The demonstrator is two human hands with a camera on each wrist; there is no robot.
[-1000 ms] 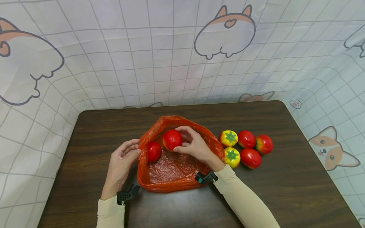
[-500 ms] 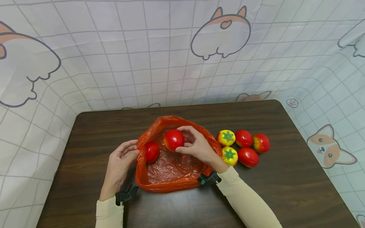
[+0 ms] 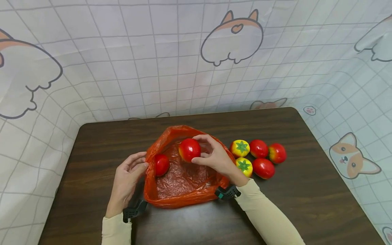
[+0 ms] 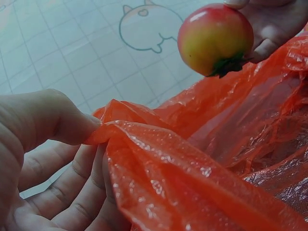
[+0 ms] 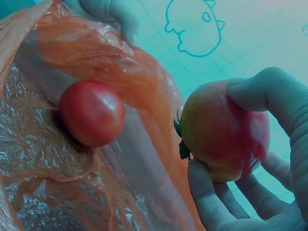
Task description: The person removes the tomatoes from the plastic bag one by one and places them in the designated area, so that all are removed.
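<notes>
An orange-red plastic bag (image 3: 183,200) lies with its mouth wide open on the dark wooden table. My left hand (image 3: 126,180) pinches the left rim of the bag between thumb and fingers, as the left wrist view shows. Over the bag's mouth my right hand (image 3: 215,160) grips a shiny red tomato (image 3: 190,149) between thumb and fingertips. The left wrist view shows this tomato (image 4: 215,38) with a yellowish base and green leaves. A second red tomato (image 5: 91,113) rests inside the bag, against its left wall.
Right of the bag sit several more tomatoes: two yellow-topped ones, the front one (image 3: 244,166) close to the bag's rim, and red ones (image 3: 264,168) beside them. A white grid curtain (image 3: 153,68) with cartoon dogs rises behind the table (image 3: 291,190).
The right hand has drifted slightly rightward over the bag, and the tomato has turned a little so that some yellow shows on its left. The left hand keeps hold of the rim.
</notes>
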